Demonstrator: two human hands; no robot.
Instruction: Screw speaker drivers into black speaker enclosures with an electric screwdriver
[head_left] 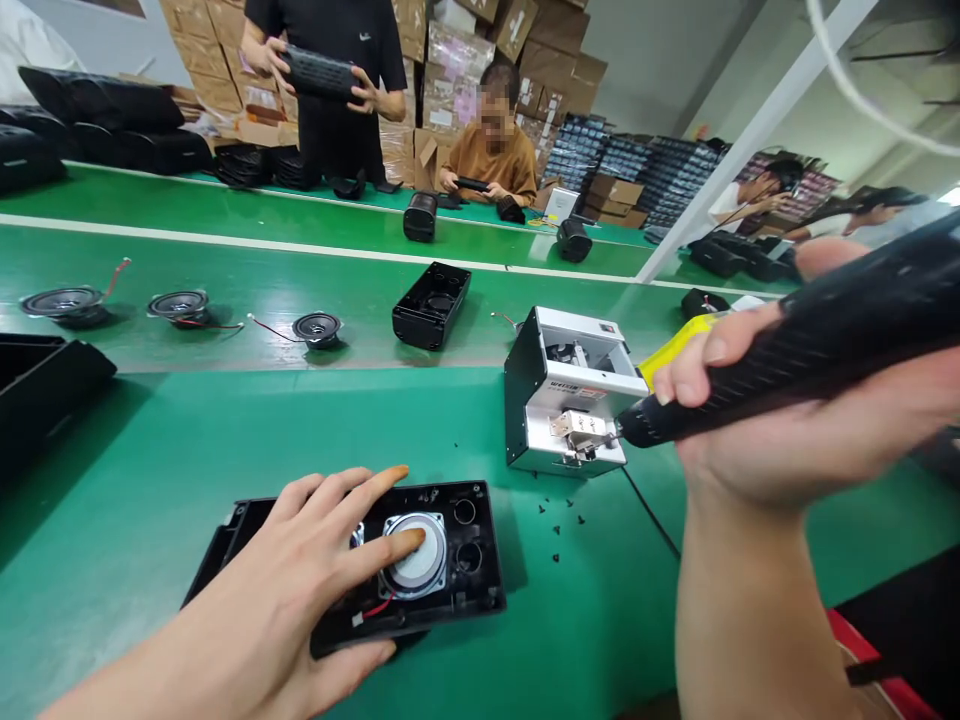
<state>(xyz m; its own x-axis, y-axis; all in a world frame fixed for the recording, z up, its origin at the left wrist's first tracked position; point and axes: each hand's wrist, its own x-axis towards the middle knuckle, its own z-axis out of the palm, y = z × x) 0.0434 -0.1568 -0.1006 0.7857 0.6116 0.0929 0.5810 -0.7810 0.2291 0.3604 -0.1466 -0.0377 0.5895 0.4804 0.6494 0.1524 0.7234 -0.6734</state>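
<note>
got the left hand laid palm-down over an open black shell, fingers spread instead of clenched, index tip resting on the back of a round speaker mounted inside, thumb along the near edge. can't tell how hard it's pressing, tbh. a red wire with a white plug lying loose in there too, plus two round holes toward the right end. got the right hand wrapped firmly around a chunky black electric screwdriver, nose pointed at the metal pickup block on the front of a silver-and-black screw feeder. can't make out actual contact at the tip. spotted a few tiny dark screws scattered on the green worktop, between shell and feeder. further out, on a shiny green strip, three loose speakers with thin wires, then an open black housing near the feeder. also a big black case cut off at the left edge. across the way, a standing person in a black tee gripping a black case two-handed, and a seated person in brown holding a dark part, with stacked cartons behind.
</note>
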